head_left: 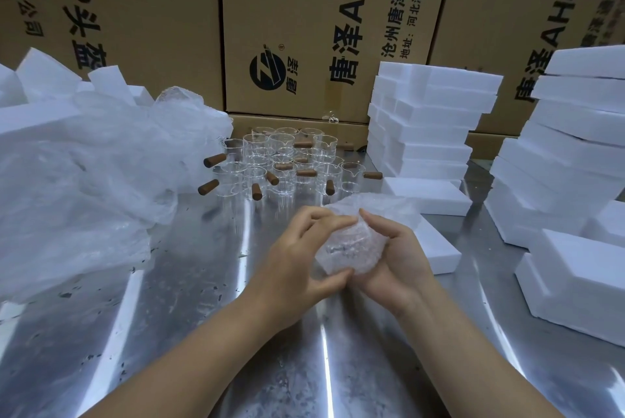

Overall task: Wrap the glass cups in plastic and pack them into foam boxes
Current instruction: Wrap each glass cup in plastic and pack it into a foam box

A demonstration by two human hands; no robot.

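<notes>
Across the steel worktop (176,299), both the left hand (297,255) and right hand (395,258) grip a plastic-wrapped cup (348,245) at near centre. Bare glass cups (284,160) cluster farther back, foam boxes (422,127) stack at right, cardboard cartons (304,29) wall the far side.

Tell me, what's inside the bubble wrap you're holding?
The left hand and right hand grip the bubble wrap. Only crinkled wrap shows; whatever is inside is covered.

Glass cups (284,160) stand between plastic sheeting (84,160) and foam boxes (426,127).
</notes>
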